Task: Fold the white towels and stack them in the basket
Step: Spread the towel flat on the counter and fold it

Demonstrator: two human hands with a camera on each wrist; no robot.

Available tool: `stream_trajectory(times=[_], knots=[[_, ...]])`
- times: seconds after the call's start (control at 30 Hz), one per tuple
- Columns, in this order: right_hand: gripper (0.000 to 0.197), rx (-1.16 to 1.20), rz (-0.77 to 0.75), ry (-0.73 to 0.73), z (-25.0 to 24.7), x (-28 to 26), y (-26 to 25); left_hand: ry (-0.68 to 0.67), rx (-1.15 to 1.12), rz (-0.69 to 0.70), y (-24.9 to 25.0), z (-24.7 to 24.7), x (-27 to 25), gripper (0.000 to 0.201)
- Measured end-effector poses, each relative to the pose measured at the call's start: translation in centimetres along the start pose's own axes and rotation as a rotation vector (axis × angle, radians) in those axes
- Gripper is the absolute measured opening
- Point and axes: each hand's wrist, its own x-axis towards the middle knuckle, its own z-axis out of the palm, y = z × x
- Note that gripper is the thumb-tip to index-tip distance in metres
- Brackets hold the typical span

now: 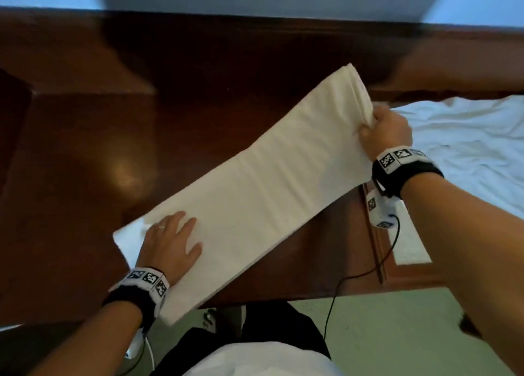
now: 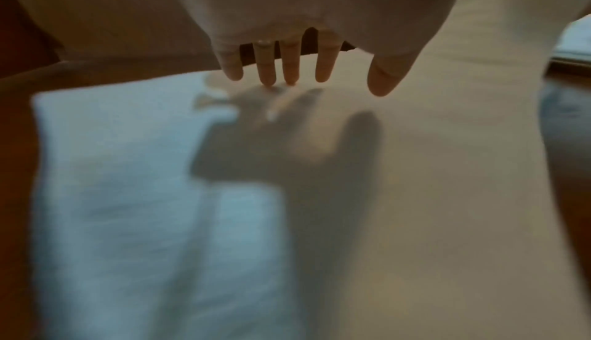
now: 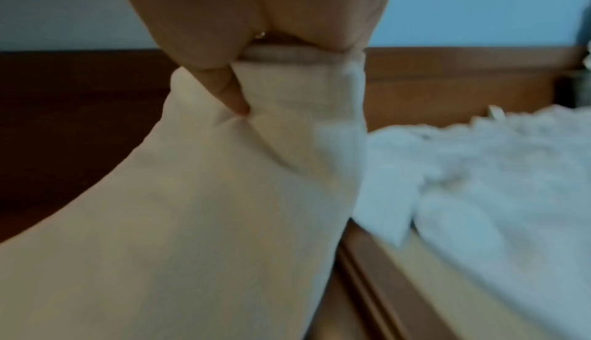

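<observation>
Left hand [image 1: 170, 242], fingers spread flat, presses the towel's [image 1: 255, 194] near end onto the desk [image 1: 85, 148]. Right hand [image 1: 388, 128] pinches the far end, raised above it.

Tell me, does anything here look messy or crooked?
The towel lies slanted across the wooden table, its near end hanging over the edge. The left hand presses it flat while the right hand grips the far end. A rumpled white cloth pile sits to the right.

The tabletop [image 1: 198, 72] lies bare along its far edge and left side. A towel [image 1: 255, 194] spans the near middle diagonally; crumpled linen [image 1: 465, 148] fills the right edge.
</observation>
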Motion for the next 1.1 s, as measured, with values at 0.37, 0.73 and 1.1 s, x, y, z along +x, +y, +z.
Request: stream_trajectory(times=[0.37, 0.73, 1.1], knots=[[0.020, -0.062, -0.469, 0.228, -0.2, -4.8, -6.0, 0.129, 0.057, 0.403, 1.3, -2.3, 1.4, 0.048], [0.054, -0.204, -0.529, -0.178, 16.8, -28.3, -6.6, 0.317, 0.133, 0.733, -3.7, -5.6, 2.8, 0.047], [0.037, -0.081, -0.210, 0.016, 14.4, -29.6, -4.7, 0.238, 0.198, 0.963, -1.4, -4.8, 6.1, 0.021]])
